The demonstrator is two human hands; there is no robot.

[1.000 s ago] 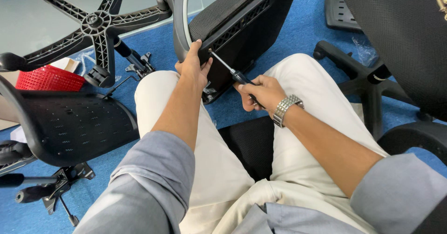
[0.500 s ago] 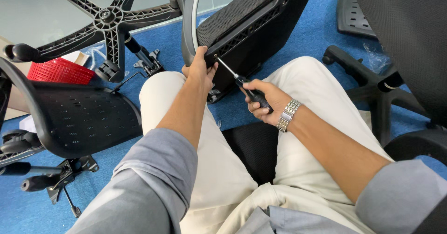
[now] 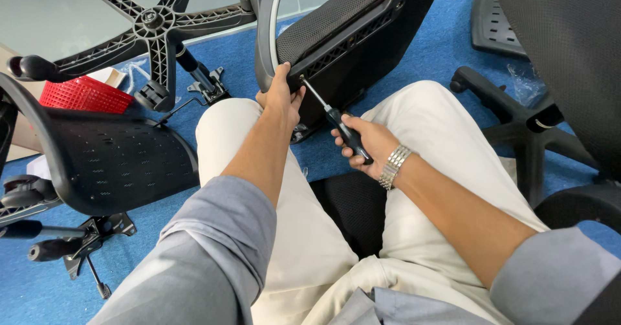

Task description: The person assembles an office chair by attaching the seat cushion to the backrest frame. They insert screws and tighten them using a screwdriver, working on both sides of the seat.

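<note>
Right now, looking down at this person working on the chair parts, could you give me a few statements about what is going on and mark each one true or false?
1. The right hand holds a screwdriver with a black handle. True.
2. The screwdriver tip points at the red basket. False: it meets the lower edge of the black chair back.
3. The left hand grips the chair back's edge beside the tip. True.
4. The wristwatch is on the left wrist. False: it is on the right wrist.
5. The floor is blue. True.
</note>
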